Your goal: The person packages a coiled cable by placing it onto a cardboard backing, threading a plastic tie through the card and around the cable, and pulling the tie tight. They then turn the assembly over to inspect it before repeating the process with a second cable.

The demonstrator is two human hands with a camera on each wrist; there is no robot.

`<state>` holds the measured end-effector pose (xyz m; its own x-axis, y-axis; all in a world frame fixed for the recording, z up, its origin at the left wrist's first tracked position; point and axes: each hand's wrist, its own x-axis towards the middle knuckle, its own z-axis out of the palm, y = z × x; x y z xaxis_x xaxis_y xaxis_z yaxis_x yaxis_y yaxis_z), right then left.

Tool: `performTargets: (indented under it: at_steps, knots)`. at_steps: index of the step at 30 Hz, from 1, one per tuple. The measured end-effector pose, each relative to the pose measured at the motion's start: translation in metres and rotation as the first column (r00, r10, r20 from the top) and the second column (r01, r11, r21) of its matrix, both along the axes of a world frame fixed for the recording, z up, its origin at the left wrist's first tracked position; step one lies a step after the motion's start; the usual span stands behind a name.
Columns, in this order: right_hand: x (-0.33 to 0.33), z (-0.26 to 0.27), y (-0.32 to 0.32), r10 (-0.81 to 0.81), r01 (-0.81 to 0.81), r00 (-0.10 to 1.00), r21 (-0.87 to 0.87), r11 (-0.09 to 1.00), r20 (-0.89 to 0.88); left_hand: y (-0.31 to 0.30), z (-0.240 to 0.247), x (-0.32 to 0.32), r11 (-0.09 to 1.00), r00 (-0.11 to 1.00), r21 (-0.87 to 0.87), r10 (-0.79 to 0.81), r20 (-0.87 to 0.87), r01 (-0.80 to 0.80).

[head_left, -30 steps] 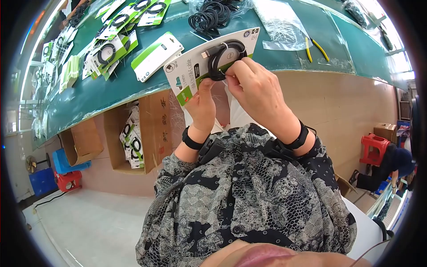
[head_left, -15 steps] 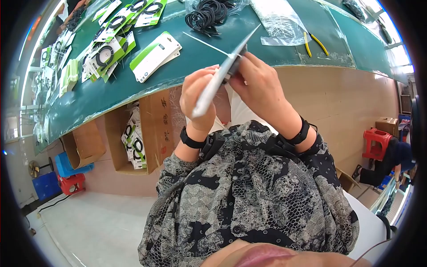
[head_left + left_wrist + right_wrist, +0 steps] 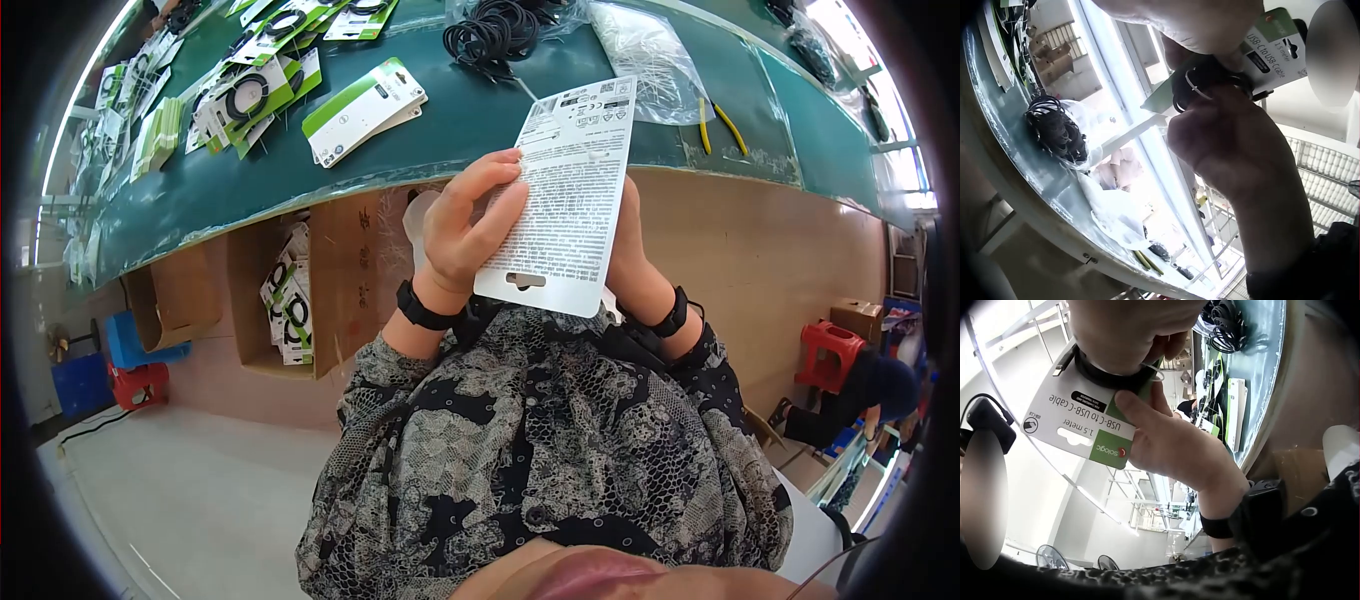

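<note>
Two hands — a left hand [image 3: 468, 225] and a right hand [image 3: 630, 240]. One USB-C cable card [image 3: 565, 200], one black cable coil [image 3: 1102, 377] on it. At least two overlapping cards without cables [image 3: 362, 108], one pair of yellow-handled pliers [image 3: 704, 130], one bag of white ties [image 3: 645, 62], two red plastic stools [image 3: 832, 352], two wristbands [image 3: 428, 308]. Heaped packaged cables [image 3: 246, 97] — too crowded to count.

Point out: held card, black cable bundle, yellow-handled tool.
Held card [image 3: 567, 190]: head view, middle of its printed back.
Black cable bundle [image 3: 488, 42]: head view, on its coils.
Yellow-handled tool [image 3: 704, 130]: head view, on the left-hand handle in the picture.
</note>
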<state>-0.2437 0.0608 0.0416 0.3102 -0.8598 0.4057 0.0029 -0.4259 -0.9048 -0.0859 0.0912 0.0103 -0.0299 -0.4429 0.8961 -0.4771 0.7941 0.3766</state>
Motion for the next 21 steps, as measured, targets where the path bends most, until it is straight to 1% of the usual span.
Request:
performTargets:
  at_steps: [2, 4, 6, 7, 8, 9, 10, 11, 12, 13, 14, 15, 16, 17, 18, 19, 20, 21]
  knots:
    - [0.001, 0.001, 0.001, 0.011, -0.011, 1.000, -0.006, 1.000, 0.028, -0.002, -0.001, 0.001, 1.000, 1.000, 0.009, -0.005, 0.000, 0.005]
    - [0.003, 0.000, 0.001, 0.017, -0.017, 0.999, -0.007, 1.000, 0.041, -0.004, -0.005, 0.004, 1.000, 0.999, -0.027, -0.009, 0.031, 0.009]
    - [0.007, -0.004, 0.001, -0.014, 0.009, 0.999, 0.091, 0.996, 0.053, -0.003, -0.007, 0.004, 0.999, 0.999, -0.046, -0.008, 0.044, 0.010]
    - [0.007, -0.005, 0.000, -0.030, 0.021, 0.998, 0.141, 0.990, 0.056, -0.003, -0.007, 0.002, 1.000, 0.999, 0.006, -0.011, -0.053, 0.012]
    - [0.005, -0.007, -0.001, -0.028, 0.020, 0.998, 0.141, 0.990, 0.053, -0.003, -0.008, -0.001, 0.998, 0.989, 0.058, -0.010, -0.150, 0.019]
    - [0.000, -0.010, -0.004, 0.006, -0.001, 0.999, 0.101, 0.995, -0.047, -0.003, -0.009, -0.004, 0.994, 0.969, 0.108, -0.003, -0.246, 0.031]
    - [-0.007, -0.012, -0.008, 0.035, -0.026, 0.989, 0.063, 0.998, -0.147, -0.002, -0.010, -0.006, 0.994, 0.968, 0.109, -0.001, -0.249, 0.029]
    - [-0.014, -0.012, -0.013, 0.063, -0.058, 0.967, 0.029, 0.998, -0.247, -0.001, -0.012, -0.008, 0.966, 0.858, 0.205, -0.030, -0.513, 0.157]
    - [-0.023, -0.012, -0.019, 0.069, -0.063, 0.966, 0.029, 0.998, -0.250, 0.000, -0.015, -0.009, 0.919, 0.676, 0.255, -0.017, -0.737, 0.302]
    - [-0.033, -0.011, -0.027, -0.086, 0.110, 0.986, 0.167, 0.980, -0.141, 0.001, -0.017, -0.010, 0.856, 0.442, 0.255, 0.035, -0.896, 0.450]
    - [-0.039, -0.010, -0.033, -0.257, 0.262, 0.965, 0.319, 0.911, -0.057, 0.002, -0.019, -0.010, 0.856, 0.437, 0.255, 0.039, -0.899, 0.449]
    - [-0.038, -0.016, -0.036, -0.257, 0.264, 0.964, 0.321, 0.909, -0.064, 0.004, -0.021, -0.010, 0.804, 0.357, 0.225, 0.017, -0.934, 0.550]
    - [-0.035, -0.028, -0.040, -0.158, 0.121, 0.985, 0.368, 0.922, 0.071, 0.004, -0.023, -0.011, 0.742, 0.273, 0.183, 0.000, -0.962, 0.645]
    - [-0.029, -0.038, -0.043, -0.063, -0.026, 0.976, 0.392, 0.920, 0.211, 0.004, -0.023, -0.013, 0.671, 0.187, 0.132, -0.010, -0.982, 0.729]
    - [-0.025, -0.045, -0.047, 0.029, -0.175, 0.936, 0.392, 0.903, 0.350, 0.003, -0.021, -0.017, 0.669, 0.185, 0.129, -0.013, -0.983, 0.732]
    - [-0.019, -0.046, -0.047, 0.029, -0.174, 0.937, 0.393, 0.903, 0.348, 0.004, -0.017, -0.020, 0.646, 0.175, 0.116, -0.028, -0.984, 0.755]
    - [-0.012, -0.048, -0.047, 0.088, -0.123, 0.981, 0.204, 0.971, 0.170, 0.006, -0.013, -0.024, 0.624, 0.164, 0.104, -0.039, -0.986, 0.775]
    - [-0.008, -0.049, -0.047, 0.109, -0.109, 0.994, -0.001, 0.994, -0.020, 0.007, -0.010, -0.026, 0.603, 0.154, 0.094, -0.049, -0.987, 0.792]
